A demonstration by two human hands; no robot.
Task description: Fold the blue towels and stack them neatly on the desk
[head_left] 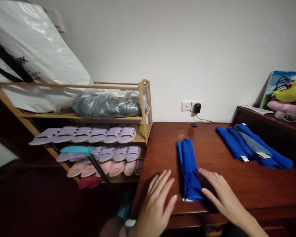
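A folded blue cloth (190, 169) lies lengthwise on the brown wooden table (162, 144), a white tag at its near end. My left hand (156, 202) is to the left of the cloth, apart from it, fingers spread and holding nothing. At the cloth's right edge is my right hand (219, 191), its fingers apart, the fingertips at or very near the fabric; contact is hard to tell. Several more folded cloths (232, 143), blue and one greyish blue, lie side by side at the table's right, some with white tags.
A wooden rack (145, 112) on the left holds several pairs of slippers (108, 134), a plastic-wrapped grey bundle (108, 104) and a large white bag (44, 49). Behind the table, a black plug (197, 108) sits in a wall socket. A raised shelf (256, 113) carries plush toys.
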